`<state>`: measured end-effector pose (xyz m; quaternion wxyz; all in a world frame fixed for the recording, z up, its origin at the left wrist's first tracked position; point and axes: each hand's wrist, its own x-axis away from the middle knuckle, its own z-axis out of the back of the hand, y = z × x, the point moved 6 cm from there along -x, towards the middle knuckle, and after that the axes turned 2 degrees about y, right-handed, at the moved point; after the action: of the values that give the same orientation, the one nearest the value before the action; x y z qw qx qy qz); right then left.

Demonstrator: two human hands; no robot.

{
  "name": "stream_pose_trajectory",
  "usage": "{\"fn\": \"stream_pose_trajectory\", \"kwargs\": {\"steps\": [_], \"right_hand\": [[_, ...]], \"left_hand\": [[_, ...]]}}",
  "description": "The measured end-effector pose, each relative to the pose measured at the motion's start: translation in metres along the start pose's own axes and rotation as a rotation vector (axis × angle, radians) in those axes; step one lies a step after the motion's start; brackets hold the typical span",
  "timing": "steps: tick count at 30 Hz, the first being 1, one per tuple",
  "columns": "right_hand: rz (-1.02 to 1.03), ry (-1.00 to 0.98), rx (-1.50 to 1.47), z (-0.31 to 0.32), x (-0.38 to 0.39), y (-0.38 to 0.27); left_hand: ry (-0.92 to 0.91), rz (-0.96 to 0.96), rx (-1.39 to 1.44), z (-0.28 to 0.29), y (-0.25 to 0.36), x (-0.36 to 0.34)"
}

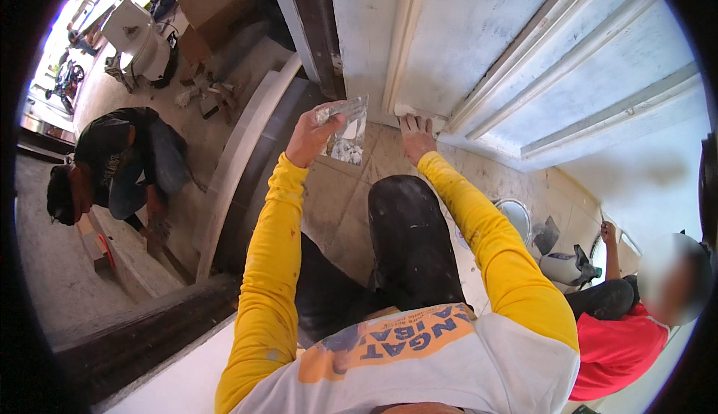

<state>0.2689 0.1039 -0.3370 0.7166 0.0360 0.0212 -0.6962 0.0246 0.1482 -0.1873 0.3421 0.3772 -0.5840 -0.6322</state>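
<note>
My left hand is closed around a flat, clear-looking putty scraper with white putty smeared over its blade. It is held up in front of the door's lower edge. My right hand reaches to the bottom of a white panelled door. Its fingers press together at the lower corner of a raised panel moulding. A pale flat edge shows around the fingertips, but what they hold is mostly hidden by the hand. The door surface has patchy white filler on it.
A round white bucket stands right of my knee, near a grey-white sack. A co-worker in a red shirt sits at the right by the wall. Left, beyond a curved step, another person crouches; a toilet stands farther back.
</note>
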Motion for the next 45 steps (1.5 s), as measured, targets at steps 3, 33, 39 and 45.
{"fn": "stream_pose_trajectory", "kwargs": {"steps": [3, 33, 39, 45], "right_hand": [[-0.024, 0.032, 0.008, 0.012, 0.0, 0.002], [-0.13, 0.102, -0.006, -0.011, -0.011, 0.001], [-0.095, 0.009, 0.006, -0.012, -0.013, -0.003], [-0.084, 0.015, 0.022, 0.008, -0.015, -0.008]], "left_hand": [[-0.01, 0.012, 0.006, -0.002, 0.001, 0.0], [-0.014, -0.001, 0.028, -0.001, 0.001, 0.002], [-0.036, -0.044, -0.043, -0.003, 0.007, 0.002], [-0.039, -0.02, -0.024, -0.004, 0.008, 0.002]]}}
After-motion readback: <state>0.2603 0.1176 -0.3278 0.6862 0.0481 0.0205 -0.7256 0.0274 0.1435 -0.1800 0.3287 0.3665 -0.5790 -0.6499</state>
